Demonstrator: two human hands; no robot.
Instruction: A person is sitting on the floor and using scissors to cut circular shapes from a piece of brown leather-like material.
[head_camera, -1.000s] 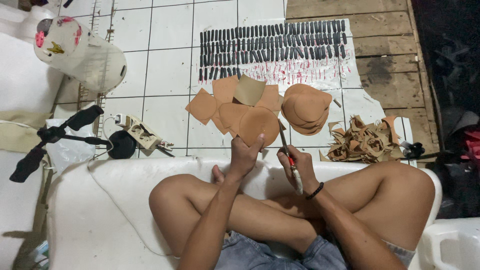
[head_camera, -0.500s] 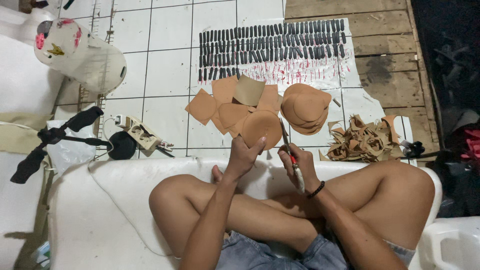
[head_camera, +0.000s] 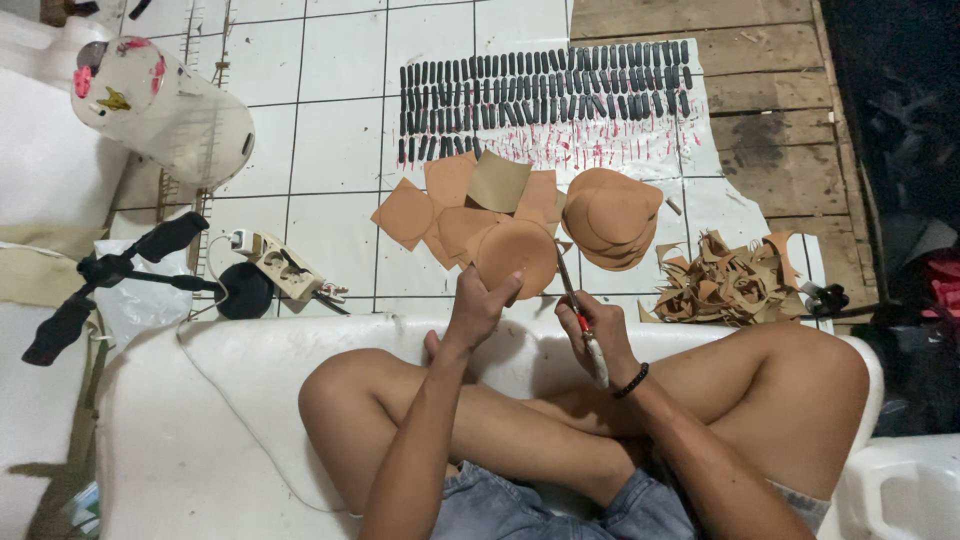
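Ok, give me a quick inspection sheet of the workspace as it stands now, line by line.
Surface: white tiled floor, wooden boards at the top right; the person sits cross-legged on a white pad.
Job's things: round tan disc, thin tool, stack of tan discs, tan square pieces.
Clutter: heap of tan offcuts; rows of small dark pieces on a white sheet.
Hands: left hand grips the disc's near edge; right hand holds the tool, tip toward the disc.
Cables: power strip with a white cord beside a black round object.
Surroundings: white plastic container, black tripod.
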